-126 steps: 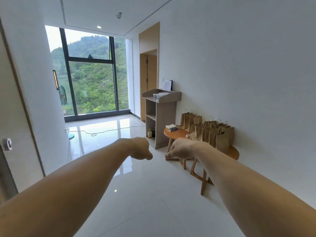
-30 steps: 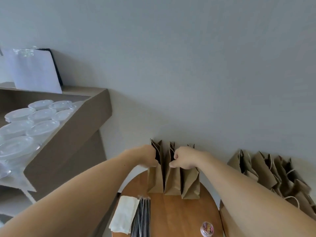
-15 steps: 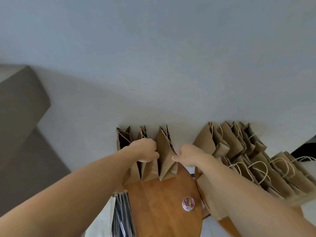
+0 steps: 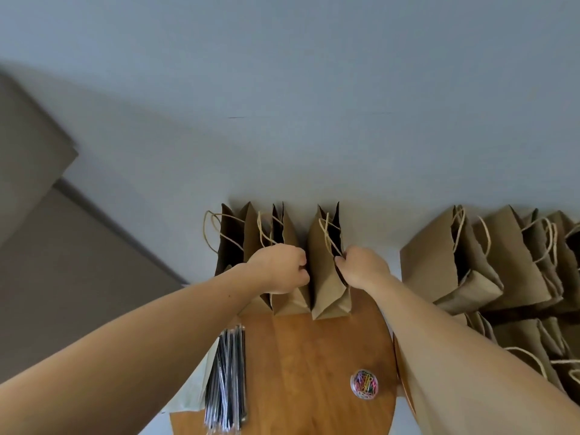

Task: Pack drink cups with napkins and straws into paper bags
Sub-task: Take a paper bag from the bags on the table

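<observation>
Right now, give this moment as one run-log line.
right hand: pinches top of right bag of three | left hand: curled at middle bag, grip hidden | table: straws, clip jar

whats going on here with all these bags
A person is standing over a round wooden table, working on the rightmost paper bag of three by the wall. The right hand pinches its cord handle; the left hand is curled at its left edge, its grip unclear. Straws, napkins and a tub of paper clips lie on the table. No cup is in view.
</observation>
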The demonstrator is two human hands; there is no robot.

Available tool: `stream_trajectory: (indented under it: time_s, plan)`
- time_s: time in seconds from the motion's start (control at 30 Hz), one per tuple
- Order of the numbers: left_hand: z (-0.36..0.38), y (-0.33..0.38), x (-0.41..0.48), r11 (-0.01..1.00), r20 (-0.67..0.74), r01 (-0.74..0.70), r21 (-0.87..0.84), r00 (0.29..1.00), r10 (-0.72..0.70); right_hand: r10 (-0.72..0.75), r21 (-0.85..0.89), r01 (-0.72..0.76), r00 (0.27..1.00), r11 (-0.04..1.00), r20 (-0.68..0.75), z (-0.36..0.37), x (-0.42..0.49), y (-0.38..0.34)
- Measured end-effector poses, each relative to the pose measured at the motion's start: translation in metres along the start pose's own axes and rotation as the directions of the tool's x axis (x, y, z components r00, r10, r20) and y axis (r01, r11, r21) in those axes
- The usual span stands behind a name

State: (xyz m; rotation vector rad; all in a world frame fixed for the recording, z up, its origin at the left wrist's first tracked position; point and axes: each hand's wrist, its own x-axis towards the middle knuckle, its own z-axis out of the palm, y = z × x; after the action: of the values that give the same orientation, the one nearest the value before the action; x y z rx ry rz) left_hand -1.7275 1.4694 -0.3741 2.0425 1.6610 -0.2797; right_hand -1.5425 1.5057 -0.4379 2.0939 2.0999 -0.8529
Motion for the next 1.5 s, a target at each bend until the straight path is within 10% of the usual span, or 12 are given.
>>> stream_trajectory:
  time_s: [0.57, 0.87, 1.07, 1.5]
  plan:
    - [0.01, 0.04, -0.012, 0.914, -0.132, 0.074, -0.398, 0.982, -0.137, -0.052, 0.295, 0.111, 0.978, 0.949, -0.2, -0.034, -0.097, -0.005]
    - [0.068, -0.02, -0.096, 0.884, -0.111, 0.186, -0.429, 0.96, -0.256, 0.1, 0.15, -0.051, 0.935, 0.987, -0.339, 0.034, -0.195, -0.01]
    - [0.115, -0.047, -0.148, 0.913, -0.009, 0.195, -0.358, 0.977, -0.212, 0.267, 0.118, -0.245, 0.934, 0.962, -0.238, 0.088, -0.244, -0.016]
    - [0.204, -0.055, -0.169, 0.804, 0.104, 0.305, -0.511, 0.95, -0.294, 0.146, -0.06, -0.15, 0.987, 0.987, -0.065, 0.134, -0.247, -0.007]
